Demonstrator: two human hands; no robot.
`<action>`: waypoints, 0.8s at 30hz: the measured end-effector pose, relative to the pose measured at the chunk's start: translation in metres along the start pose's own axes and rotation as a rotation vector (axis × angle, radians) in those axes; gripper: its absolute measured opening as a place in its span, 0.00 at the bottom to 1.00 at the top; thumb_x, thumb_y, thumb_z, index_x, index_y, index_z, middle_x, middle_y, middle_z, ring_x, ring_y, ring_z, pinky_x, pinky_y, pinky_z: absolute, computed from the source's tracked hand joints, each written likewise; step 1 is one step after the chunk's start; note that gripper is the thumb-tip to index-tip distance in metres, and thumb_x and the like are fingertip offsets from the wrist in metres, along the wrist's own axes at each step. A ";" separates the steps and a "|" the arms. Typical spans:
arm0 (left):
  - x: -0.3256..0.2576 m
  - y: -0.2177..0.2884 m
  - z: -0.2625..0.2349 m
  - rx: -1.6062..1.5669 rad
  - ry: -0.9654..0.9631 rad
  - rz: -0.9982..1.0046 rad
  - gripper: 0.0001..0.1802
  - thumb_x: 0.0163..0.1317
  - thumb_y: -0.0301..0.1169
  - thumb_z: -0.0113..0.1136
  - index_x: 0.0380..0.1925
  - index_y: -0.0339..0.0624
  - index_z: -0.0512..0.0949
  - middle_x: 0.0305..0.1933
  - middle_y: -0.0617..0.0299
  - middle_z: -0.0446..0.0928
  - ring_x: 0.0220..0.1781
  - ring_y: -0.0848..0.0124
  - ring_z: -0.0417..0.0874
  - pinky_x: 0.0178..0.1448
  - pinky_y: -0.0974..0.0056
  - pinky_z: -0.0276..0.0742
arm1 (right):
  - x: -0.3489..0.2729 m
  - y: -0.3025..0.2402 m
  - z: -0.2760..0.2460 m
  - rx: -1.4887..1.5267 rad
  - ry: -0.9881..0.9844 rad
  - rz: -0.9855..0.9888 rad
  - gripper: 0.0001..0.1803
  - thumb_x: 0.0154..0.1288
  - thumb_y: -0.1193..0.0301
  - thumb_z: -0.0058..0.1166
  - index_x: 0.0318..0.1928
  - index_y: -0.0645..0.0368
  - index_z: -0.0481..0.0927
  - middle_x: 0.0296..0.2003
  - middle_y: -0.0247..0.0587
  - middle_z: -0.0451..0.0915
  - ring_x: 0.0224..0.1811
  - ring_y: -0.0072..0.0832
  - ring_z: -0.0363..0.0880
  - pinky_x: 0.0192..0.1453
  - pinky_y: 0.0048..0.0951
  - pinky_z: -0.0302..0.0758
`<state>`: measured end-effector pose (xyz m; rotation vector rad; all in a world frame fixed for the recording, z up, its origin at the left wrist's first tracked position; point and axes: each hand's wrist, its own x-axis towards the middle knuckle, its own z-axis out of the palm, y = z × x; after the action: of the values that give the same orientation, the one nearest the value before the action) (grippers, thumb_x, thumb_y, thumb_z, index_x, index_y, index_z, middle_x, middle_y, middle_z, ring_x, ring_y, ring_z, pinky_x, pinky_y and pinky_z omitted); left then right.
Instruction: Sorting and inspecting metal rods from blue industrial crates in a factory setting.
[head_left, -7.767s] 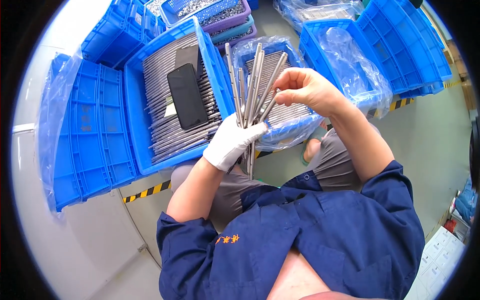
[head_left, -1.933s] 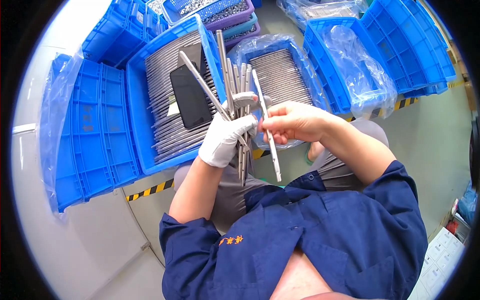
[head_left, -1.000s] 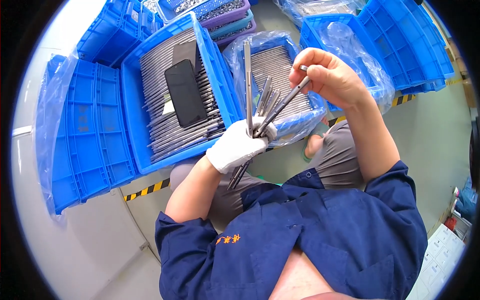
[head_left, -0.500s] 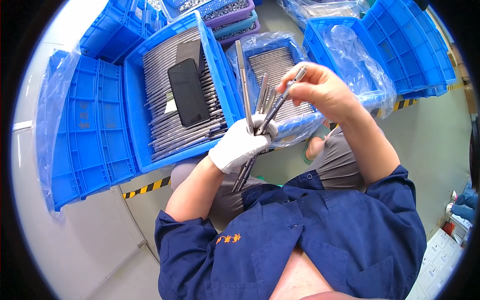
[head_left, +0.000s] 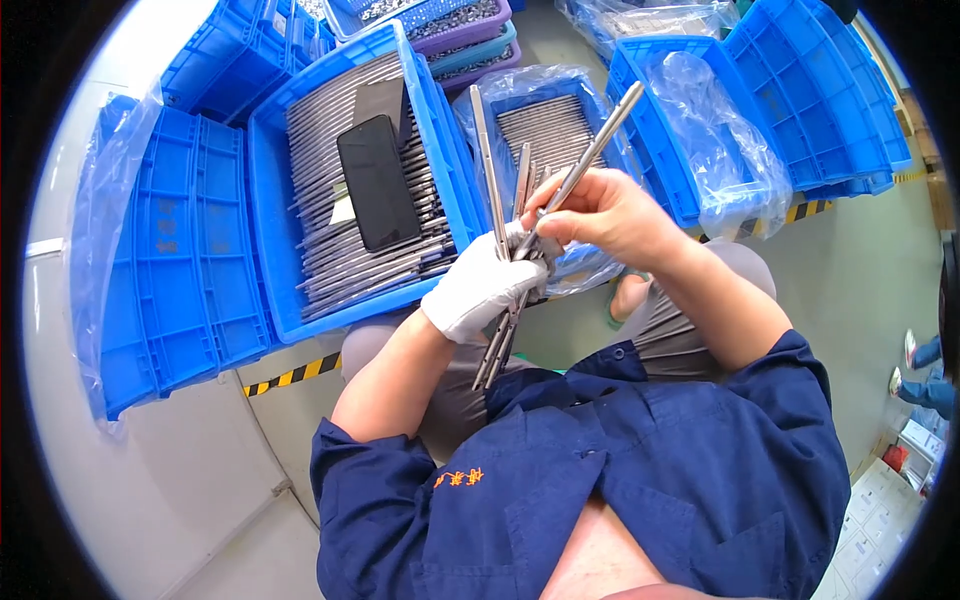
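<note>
My left hand [head_left: 482, 288], in a white glove, grips a bundle of several long grey metal rods [head_left: 492, 190] that stick up and down out of the fist. My bare right hand [head_left: 600, 210] pinches one rod [head_left: 592, 140] of the same kind, tilted up to the right, its lower end in the bundle. Both hands are above my lap, in front of a plastic-lined blue crate [head_left: 520, 90] with more rods in it.
A big blue crate [head_left: 268, 250] to the left is full of rods, with a black phone [head_left: 378, 182] on top. Upturned blue crates [head_left: 160, 260] lie at far left, lined empty crates [head_left: 700, 130] at right. Black-and-yellow floor tape [head_left: 290, 376] runs below the crates.
My right hand has come down and left, closer to the gloved hand, and the rod it holds has slid lower into the bundle. The bundle stays in the left hand.
</note>
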<state>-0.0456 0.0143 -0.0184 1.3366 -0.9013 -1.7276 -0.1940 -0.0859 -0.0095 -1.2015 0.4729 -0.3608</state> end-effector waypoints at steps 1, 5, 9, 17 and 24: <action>0.000 -0.001 0.000 0.009 0.029 0.010 0.16 0.45 0.27 0.52 0.37 0.36 0.72 0.29 0.66 0.71 0.30 0.79 0.70 0.35 0.73 0.67 | 0.001 -0.006 -0.004 -0.030 0.003 -0.039 0.09 0.54 0.76 0.52 0.37 0.61 0.74 0.32 0.35 0.77 0.34 0.18 0.73 0.36 0.17 0.69; -0.004 0.008 0.000 -0.142 0.153 0.113 0.19 0.44 0.22 0.54 0.41 0.39 0.70 0.32 0.61 0.71 0.26 0.77 0.70 0.30 0.73 0.67 | 0.006 -0.025 -0.040 0.031 0.282 -0.154 0.10 0.59 0.68 0.47 0.38 0.61 0.73 0.28 0.34 0.76 0.23 0.12 0.65 0.26 0.13 0.62; -0.004 0.014 -0.009 -0.404 0.127 0.313 0.26 0.46 0.20 0.53 0.49 0.43 0.66 0.46 0.56 0.70 0.30 0.76 0.73 0.33 0.73 0.70 | 0.003 -0.005 -0.022 0.146 -0.024 0.251 0.11 0.57 0.67 0.50 0.35 0.63 0.73 0.25 0.34 0.75 0.19 0.13 0.67 0.21 0.12 0.65; -0.001 0.005 -0.012 -0.341 0.159 0.233 0.24 0.47 0.23 0.56 0.48 0.43 0.66 0.40 0.56 0.73 0.41 0.69 0.75 0.43 0.68 0.72 | -0.001 0.021 0.010 0.258 -0.321 0.513 0.13 0.55 0.64 0.54 0.32 0.62 0.73 0.24 0.34 0.76 0.22 0.13 0.72 0.26 0.12 0.70; -0.005 0.016 -0.037 -0.599 0.167 0.500 0.23 0.48 0.20 0.52 0.46 0.52 0.69 0.36 0.54 0.72 0.28 0.69 0.75 0.31 0.70 0.74 | -0.031 0.007 0.041 0.050 -0.788 0.471 0.12 0.54 0.65 0.54 0.33 0.61 0.76 0.27 0.32 0.77 0.29 0.17 0.73 0.33 0.19 0.70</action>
<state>-0.0060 0.0083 -0.0093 0.7596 -0.5008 -1.3195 -0.1981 -0.0353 0.0000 -1.0453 0.0439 0.4967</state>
